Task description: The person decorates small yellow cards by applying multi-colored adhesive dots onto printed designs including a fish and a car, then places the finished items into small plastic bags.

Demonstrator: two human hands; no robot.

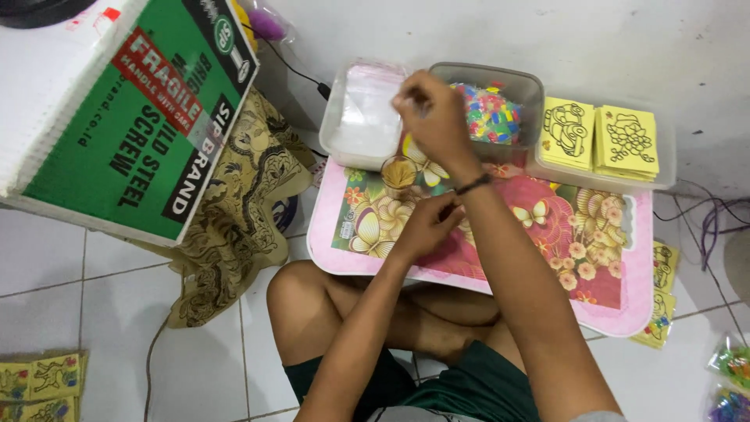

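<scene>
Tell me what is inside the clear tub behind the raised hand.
The clear tub holds a heap of small multicoloured pieces. The right hand covers its left part, so what lies there and underneath is hidden.

A person sits cross-legged on a tiled floor behind a pink floral tray table (625, 305). The right hand (433, 113) is raised over the table's far edge, fingers pinched at a clear plastic bag (367, 105) lying in a clear tub (340, 144). The left hand (426, 227) rests on the table's near side, fingers curled. A small glass (398, 173) stands on the table between the hands. At the table's far edge sit a tub of coloured beads (492, 113) and a tray of yellow picture cards (601, 139). Well left of the table leans a green cardboard box (133, 133) over patterned cloth (234, 219).
</scene>
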